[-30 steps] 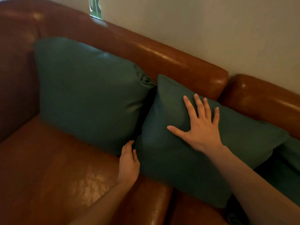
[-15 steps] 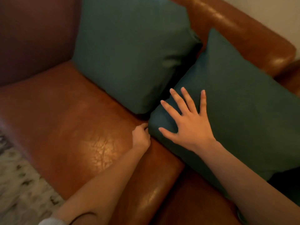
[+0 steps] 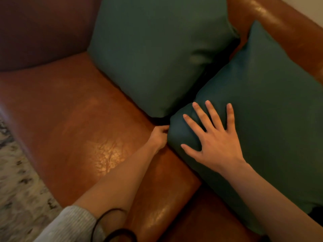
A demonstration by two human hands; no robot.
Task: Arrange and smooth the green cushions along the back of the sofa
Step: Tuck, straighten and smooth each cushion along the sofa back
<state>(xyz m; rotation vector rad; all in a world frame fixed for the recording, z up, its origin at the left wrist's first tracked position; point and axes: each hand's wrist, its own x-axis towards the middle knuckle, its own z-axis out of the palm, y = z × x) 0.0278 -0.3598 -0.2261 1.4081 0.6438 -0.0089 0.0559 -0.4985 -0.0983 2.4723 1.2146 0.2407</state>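
Two green cushions lean against the back of a brown leather sofa (image 3: pixel 283 21). The left cushion (image 3: pixel 157 49) stands in the sofa's corner. The right cushion (image 3: pixel 271 105) lies tilted beside it, its lower left corner bulging. My right hand (image 3: pixel 213 138) presses flat on that corner with fingers spread. My left hand (image 3: pixel 159 135) pinches the tip of the same corner, its fingers curled and partly hidden under the fabric.
The sofa seat (image 3: pixel 78 119) stretches to the left of the cushions, with a glossy cracked patch in its middle. A dark armrest (image 3: pixel 40 28) closes the far left. A pale patterned rug (image 3: pixel 15 180) lies below the seat's front edge.
The view dropped toward the seat. My right hand slid down the right cushion to its lower left corner. My left hand went from open beside the cushion to pinching that corner.
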